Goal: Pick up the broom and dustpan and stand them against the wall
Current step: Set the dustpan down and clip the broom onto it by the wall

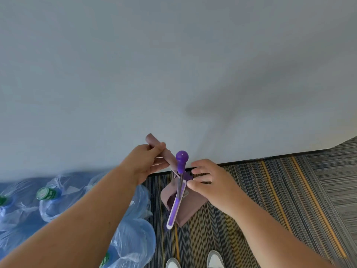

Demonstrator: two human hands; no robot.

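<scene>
I look straight down at a mauve dustpan point(186, 206) standing on the carpet at the foot of the white wall point(173, 74). Its mauve handle point(154, 142) rises toward me, and my left hand point(147, 161) is shut on it near the top. A broom with a purple knobbed handle point(182, 158) and a purple and white head point(174, 211) stands upright in the dustpan. My right hand point(209, 179) hovers beside the broom's shaft with fingers spread, its fingertips close to or touching the clip; nothing is gripped.
Several large blue water bottles in plastic bags point(48, 198) crowd the floor at left, right beside the dustpan. Striped carpet point(270, 190) spreads to the right. My white shoes point(214, 259) are at the bottom edge. A dark baseboard point(260, 159) runs along the wall.
</scene>
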